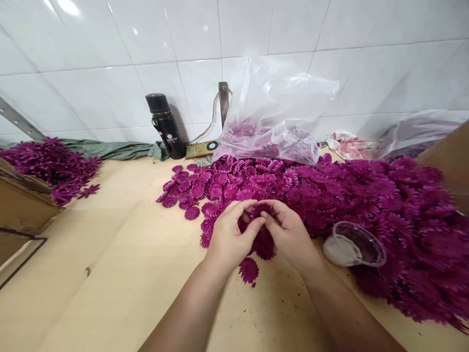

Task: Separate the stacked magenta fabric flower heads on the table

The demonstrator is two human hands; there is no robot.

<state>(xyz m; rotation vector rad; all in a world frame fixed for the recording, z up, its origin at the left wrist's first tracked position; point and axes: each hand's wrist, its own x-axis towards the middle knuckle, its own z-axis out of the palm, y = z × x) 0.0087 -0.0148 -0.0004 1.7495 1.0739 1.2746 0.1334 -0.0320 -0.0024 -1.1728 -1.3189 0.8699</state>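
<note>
Between both hands I hold one magenta artificial flower head [261, 210], its edge pinched by thumbs and fingers. My left hand [234, 232] grips its left side and my right hand [287, 230] its right side, with the thumbs nearly touching. Directly beyond and under the hands spreads a big heap of similar flower heads [311, 188]. Below the hands a single loose flower head [248, 270] lies on the tan tabletop [110, 274]. Right of my right hand a clear plastic cup [353, 244] with whitish stuff in it leans tilted against the heap.
A clear plastic bag [271, 117] with more flower heads rests behind the heap. Left of it stand a black bottle [166, 127] and a gold-coloured device [200, 149]. Star-shaped magenta pieces [62, 166] pile up at far left beside a cardboard box [22, 210]. Tiled wall [198, 34] closes the back.
</note>
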